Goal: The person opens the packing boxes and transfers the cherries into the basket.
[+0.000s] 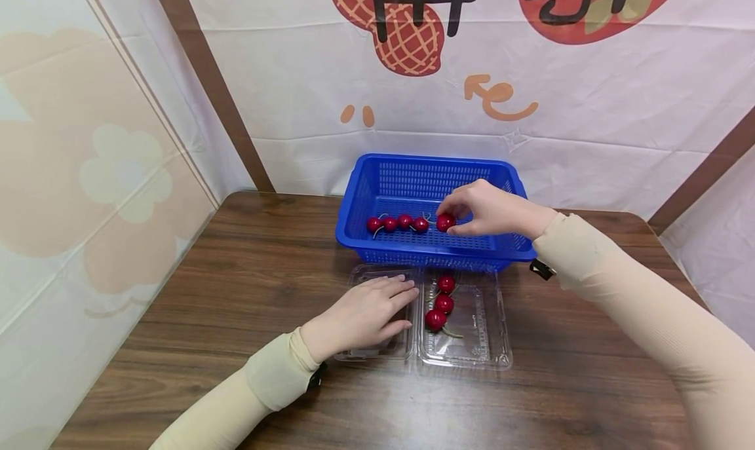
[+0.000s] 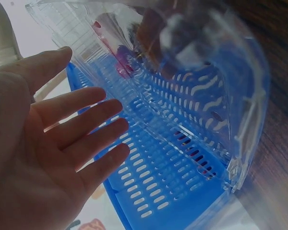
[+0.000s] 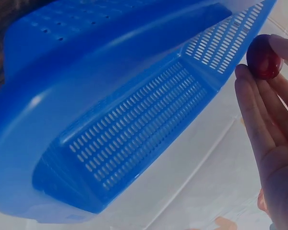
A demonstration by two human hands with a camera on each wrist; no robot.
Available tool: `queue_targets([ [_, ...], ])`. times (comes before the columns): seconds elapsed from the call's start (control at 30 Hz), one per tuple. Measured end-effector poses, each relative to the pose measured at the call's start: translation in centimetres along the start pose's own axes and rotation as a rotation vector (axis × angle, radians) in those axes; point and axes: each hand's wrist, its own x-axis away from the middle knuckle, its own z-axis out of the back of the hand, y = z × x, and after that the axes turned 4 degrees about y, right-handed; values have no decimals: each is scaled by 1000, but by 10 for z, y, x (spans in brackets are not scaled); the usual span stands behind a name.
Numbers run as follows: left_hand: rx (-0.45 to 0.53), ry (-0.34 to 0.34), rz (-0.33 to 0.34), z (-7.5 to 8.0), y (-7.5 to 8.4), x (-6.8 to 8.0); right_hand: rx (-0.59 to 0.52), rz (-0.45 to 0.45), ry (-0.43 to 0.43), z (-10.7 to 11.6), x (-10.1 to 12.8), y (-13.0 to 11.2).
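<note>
A blue perforated basket point(image 1: 354, 230) point(image 3: 110, 110) stands at the table's far side with a row of several red cherries point(image 1: 397, 223) inside. My right hand point(image 1: 466, 214) reaches into it and pinches one cherry point(image 1: 445, 222) point(image 3: 263, 56) between thumb and fingertips. In front of the basket lies an opened clear clamshell box point(image 1: 472, 345) point(image 2: 240, 120). Three cherries point(image 1: 441, 303) sit in its right half. My left hand point(image 1: 377, 306) point(image 2: 62, 139) lies flat, fingers straight, on the box's left half.
The wooden table point(image 1: 224, 286) has a printed cloth backdrop point(image 1: 590, 109) behind it and a patterned panel point(image 1: 88, 175) on the left. Bare tabletop stretches left of the box and along the near edge.
</note>
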Motion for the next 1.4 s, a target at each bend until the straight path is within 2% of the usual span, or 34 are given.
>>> queue_targets([
  [0.63, -8, -13, -1, -1, -1, 1, 30, -70, -48, 4, -26, 15],
  [1.4, -19, -39, -1, 1, -1, 0, 15, -261, -156, -11, -57, 39],
])
